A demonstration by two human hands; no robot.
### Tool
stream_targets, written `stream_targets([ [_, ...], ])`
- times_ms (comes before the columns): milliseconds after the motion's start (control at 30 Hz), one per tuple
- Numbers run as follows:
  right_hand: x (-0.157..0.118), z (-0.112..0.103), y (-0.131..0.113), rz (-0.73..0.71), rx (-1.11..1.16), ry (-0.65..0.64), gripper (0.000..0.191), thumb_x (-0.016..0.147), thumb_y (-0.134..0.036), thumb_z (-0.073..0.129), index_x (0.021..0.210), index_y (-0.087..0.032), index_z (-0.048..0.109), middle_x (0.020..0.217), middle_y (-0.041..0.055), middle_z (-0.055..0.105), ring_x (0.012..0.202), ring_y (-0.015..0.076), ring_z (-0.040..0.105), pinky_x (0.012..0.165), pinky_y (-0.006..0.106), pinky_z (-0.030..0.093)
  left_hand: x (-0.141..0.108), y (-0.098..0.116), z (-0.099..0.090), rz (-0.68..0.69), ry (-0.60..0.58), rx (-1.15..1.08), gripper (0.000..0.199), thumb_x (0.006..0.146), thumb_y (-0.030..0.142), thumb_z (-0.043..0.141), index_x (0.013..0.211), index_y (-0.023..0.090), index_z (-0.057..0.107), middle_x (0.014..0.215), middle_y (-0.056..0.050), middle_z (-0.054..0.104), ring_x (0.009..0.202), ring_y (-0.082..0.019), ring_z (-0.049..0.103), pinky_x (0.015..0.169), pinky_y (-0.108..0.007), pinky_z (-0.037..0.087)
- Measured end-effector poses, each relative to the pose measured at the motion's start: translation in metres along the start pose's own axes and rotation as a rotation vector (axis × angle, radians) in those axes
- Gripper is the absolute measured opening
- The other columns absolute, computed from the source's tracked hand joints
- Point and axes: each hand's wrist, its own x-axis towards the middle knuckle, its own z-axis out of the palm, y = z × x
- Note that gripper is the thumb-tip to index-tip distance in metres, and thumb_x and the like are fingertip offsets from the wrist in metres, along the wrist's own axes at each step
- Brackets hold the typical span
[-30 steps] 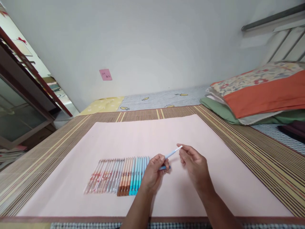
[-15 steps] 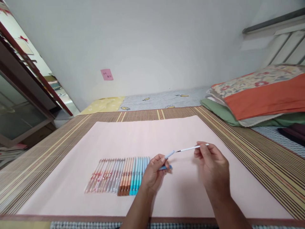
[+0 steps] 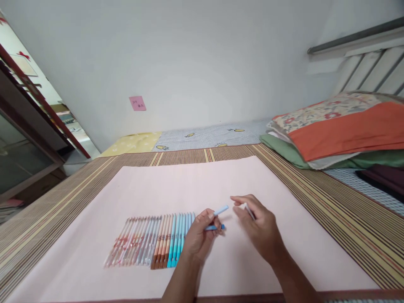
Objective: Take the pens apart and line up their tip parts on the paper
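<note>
My left hand [image 3: 200, 233] is closed round two blue pen pieces. One is a light blue pen barrel [image 3: 221, 210] sticking up between thumb and finger; the other is a darker blue pen part [image 3: 219, 227] held lower in the fingers. Just right of them, my right hand [image 3: 261, 227] pinches a thin white pen refill [image 3: 250, 211], largely covered by the fingers. A row of pens [image 3: 154, 242] lies side by side left of my left hand: clear ones with reddish marks, brown-and-peach ones, then turquoise and blue ones. My left forearm and hand cover the row's right end.
The pens lie on a pale pink mat [image 3: 189, 181] over a striped bamboo mat [image 3: 296, 193]. Folded bedding [image 3: 341, 130] in orange and green sits at the right. Behind stands a white wall with a pink note [image 3: 137, 103].
My right hand has moved left, close to my left hand, and the refill has turned from pointing at the barrel to standing steeply in the fingers. My left hand keeps both pieces.
</note>
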Motion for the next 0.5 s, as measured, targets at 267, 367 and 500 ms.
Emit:
stream_targets([
  [267,0.003,0.000,0.003,-0.351,-0.677,-0.343,0.022,0.096,-0.012,0.048,0.090,-0.022,0.067,0.086,0.0025,0.064,0.071,0.0141,0.061,0.059,0.023,0.042,0.000,-0.001,-0.003,-0.015,-0.005,0.084,0.026,0.081,0.033,0.081,0.077,0.016,0.061,0.066,-0.002,0.063,0.063,-0.014,0.057,0.068,-0.029,0.048],
  [367,0.002,0.001,0.004,-0.420,-0.862,-0.372,0.023,0.093,-0.008,0.049,0.077,-0.021,0.060,0.081,0.0028,0.060,0.069,0.0150,0.056,0.053,0.025,0.032,0.001,-0.003,-0.003,-0.005,-0.007,0.087,0.027,0.081,0.033,0.081,0.075,0.016,0.061,0.066,-0.002,0.064,0.063,-0.014,0.057,0.068,-0.029,0.048],
  [500,0.019,-0.008,0.013,-0.373,-0.889,-0.407,0.021,0.096,-0.010,0.048,0.084,-0.020,0.062,0.086,0.0026,0.061,0.069,0.0143,0.056,0.056,0.026,0.032,-0.001,-0.004,-0.001,0.010,0.009,0.029,0.027,0.082,0.037,0.081,0.084,0.015,0.067,0.068,-0.002,0.063,0.064,-0.014,0.058,0.066,-0.028,0.048],
])
